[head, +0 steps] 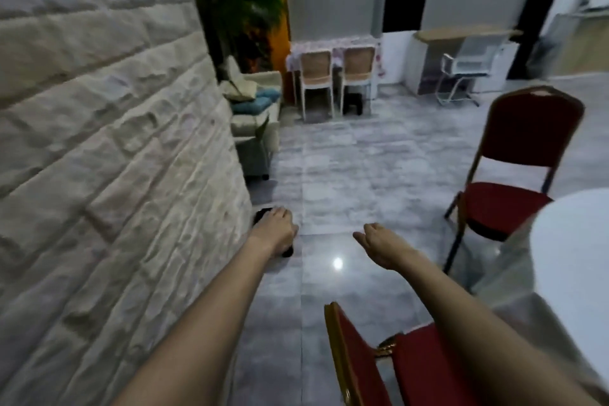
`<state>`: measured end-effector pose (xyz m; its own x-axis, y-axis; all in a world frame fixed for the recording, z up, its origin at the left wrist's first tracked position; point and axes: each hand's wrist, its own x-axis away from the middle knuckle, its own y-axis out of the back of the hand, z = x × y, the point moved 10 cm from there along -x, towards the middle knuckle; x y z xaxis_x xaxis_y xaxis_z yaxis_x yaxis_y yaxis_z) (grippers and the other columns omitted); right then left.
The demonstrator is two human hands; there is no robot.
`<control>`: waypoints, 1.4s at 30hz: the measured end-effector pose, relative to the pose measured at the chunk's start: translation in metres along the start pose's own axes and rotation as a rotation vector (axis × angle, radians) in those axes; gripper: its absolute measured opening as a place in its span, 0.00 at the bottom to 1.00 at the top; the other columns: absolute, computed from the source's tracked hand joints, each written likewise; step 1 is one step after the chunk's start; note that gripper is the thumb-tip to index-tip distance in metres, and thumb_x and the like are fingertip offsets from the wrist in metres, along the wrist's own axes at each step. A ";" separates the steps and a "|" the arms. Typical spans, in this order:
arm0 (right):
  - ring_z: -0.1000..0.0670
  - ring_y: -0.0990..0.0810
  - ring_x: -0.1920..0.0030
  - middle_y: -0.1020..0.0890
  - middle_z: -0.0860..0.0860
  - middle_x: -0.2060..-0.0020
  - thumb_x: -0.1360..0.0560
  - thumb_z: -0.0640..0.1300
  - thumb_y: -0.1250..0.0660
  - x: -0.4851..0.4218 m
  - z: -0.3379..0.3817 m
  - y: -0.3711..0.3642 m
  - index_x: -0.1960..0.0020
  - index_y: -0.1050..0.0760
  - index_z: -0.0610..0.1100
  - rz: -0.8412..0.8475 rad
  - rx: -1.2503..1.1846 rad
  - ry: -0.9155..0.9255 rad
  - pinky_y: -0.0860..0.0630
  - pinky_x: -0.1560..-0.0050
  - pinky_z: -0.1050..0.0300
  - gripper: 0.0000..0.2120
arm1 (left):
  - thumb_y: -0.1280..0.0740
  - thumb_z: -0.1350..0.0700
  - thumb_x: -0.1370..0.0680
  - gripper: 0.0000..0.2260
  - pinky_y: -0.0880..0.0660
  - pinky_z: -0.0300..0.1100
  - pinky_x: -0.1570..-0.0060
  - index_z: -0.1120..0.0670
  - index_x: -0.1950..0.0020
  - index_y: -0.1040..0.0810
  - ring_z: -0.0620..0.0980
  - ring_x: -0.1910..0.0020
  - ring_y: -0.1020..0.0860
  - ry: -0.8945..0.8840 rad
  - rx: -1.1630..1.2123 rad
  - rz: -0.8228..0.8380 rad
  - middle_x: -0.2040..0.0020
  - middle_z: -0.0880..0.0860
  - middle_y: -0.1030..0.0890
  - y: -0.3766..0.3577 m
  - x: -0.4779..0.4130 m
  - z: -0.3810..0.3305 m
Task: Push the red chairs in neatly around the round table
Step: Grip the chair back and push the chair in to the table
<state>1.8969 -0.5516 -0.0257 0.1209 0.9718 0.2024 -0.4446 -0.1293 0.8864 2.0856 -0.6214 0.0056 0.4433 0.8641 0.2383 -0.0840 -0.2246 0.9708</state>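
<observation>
A: What's hard to see here?

B: The whole view is blurred. The round counter [573, 241] is cut off at the right edge, a pale cloth hanging from it. The near red chair [379, 362] is cropped at the bottom, so its legs are hidden. A dark thing on the floor sits partly behind the left hand [275, 227]; I cannot tell what it is.

A: And the grips?

B: Both empty. The left hand's fingers curl loosely downward, the right hand [379, 244] hangs slack with fingers apart. Neither touches a chair. The near chair lies under the right forearm, below and behind both hands. The far red chair [514, 168] stands ahead to the right, its seat just at the counter's edge, well apart from the right hand.

A: Room to move?

B: The stone-pattern wall [108, 142] runs close along the left. Open tiled floor [346, 181] lies between wall and chairs.
</observation>
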 end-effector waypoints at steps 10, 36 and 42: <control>0.38 0.29 0.37 0.28 0.36 0.37 0.16 0.47 0.51 0.023 -0.145 0.027 0.33 0.33 0.37 -0.092 -0.157 -0.497 0.33 0.37 0.45 0.19 | 0.50 0.51 0.15 0.23 0.43 0.49 0.24 0.65 0.26 0.39 0.57 0.23 0.43 -0.486 -0.036 0.180 0.23 0.62 0.40 -0.020 -0.150 -0.151; 0.52 0.23 0.51 0.22 0.58 0.59 0.20 0.59 0.46 0.339 -0.001 -0.169 0.57 0.26 0.58 -0.445 -0.609 -1.394 0.28 0.51 0.59 0.14 | 0.47 0.38 0.20 0.26 0.35 0.47 0.28 0.52 0.29 0.29 0.51 0.32 0.28 -1.325 -0.106 1.043 0.30 0.51 0.27 -0.199 0.078 -0.209; 0.54 0.24 0.51 0.23 0.53 0.49 0.37 0.74 0.34 0.349 0.002 -0.181 0.44 0.27 0.53 -0.226 -0.424 -1.334 0.23 0.46 0.54 0.31 | 0.42 0.26 0.31 0.33 0.30 0.46 0.32 0.43 0.33 0.26 0.44 0.38 0.25 -1.408 -0.072 1.082 0.35 0.44 0.23 -0.204 0.089 -0.180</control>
<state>2.0216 -0.1894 -0.1151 0.8526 0.0196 0.5222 -0.5031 0.3013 0.8100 1.9814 -0.4178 -0.1666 0.5224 -0.6534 0.5479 -0.8473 -0.3257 0.4195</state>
